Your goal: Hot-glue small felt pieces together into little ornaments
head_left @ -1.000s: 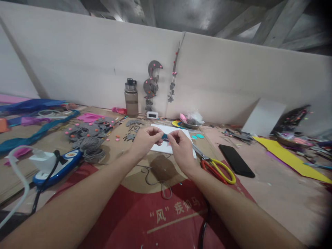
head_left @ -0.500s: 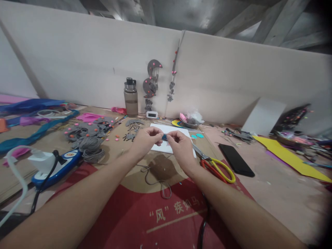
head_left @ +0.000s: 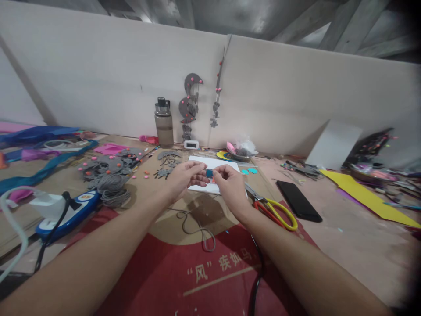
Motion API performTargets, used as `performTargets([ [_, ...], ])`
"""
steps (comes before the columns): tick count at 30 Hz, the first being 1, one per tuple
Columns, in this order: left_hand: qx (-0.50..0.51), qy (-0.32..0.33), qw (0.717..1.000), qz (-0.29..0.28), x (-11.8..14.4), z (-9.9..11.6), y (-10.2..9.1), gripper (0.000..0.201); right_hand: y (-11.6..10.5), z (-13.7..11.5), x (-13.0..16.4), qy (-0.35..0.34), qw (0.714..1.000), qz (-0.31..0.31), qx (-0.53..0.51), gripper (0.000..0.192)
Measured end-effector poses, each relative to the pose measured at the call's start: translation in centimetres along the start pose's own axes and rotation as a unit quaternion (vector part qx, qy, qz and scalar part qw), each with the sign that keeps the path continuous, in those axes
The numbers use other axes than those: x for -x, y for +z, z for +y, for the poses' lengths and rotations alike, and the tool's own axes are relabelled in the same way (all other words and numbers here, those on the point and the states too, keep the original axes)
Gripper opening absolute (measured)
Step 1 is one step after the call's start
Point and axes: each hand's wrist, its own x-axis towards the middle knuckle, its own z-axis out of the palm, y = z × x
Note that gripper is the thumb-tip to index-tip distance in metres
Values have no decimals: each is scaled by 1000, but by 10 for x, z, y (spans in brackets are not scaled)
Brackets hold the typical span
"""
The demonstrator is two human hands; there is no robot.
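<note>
A small dark-blue piece (head_left: 209,173), probably felt or paper, is held above a white sheet (head_left: 213,188). My right hand (head_left: 228,184) pinches its right side between thumb and fingertips. My left hand (head_left: 187,175) is at the piece's left edge, thumb and fingers parted; whether a fingertip still touches it is hard to see. Just right of my right hand lie scissors (head_left: 279,213) with red and yellow handles. A thin grey cord (head_left: 187,226) lies loosely looped below my hands. Turquoise cut-outs (head_left: 251,170) sit past the sheet's right edge.
Left are grey cut-outs with pink dots (head_left: 112,164), a bundle of grey cord (head_left: 113,188) and a blue power strip (head_left: 70,213). A bottle (head_left: 163,125) and a small white clock (head_left: 191,144) stand by the wall. Right are a black phone (head_left: 298,201) and yellow sheet (head_left: 365,195).
My left thumb and fingers have parted from their pinch, exposing more of the blue piece. My right hand keeps its pinch. The whole view has shifted slightly.
</note>
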Motion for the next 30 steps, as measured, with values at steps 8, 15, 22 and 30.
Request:
performTargets([
  [8, -253, 74, 965, 16, 3, 5, -2, 22, -2, -4, 3, -84, 993, 7, 86, 9],
  [15, -330, 119, 936, 35, 10, 9, 4, 16, -3, -4, 6, -162, 977, 1, 138, 8],
  [22, -290, 134, 946, 60, 8, 7, 0, 10, 0, 2, 7, -115, 988, -42, 94, 18],
  [30, -298, 134, 939, 106, 3, 11, -7, 11, 1, 4, 8, -107, 989, -69, 81, 19],
])
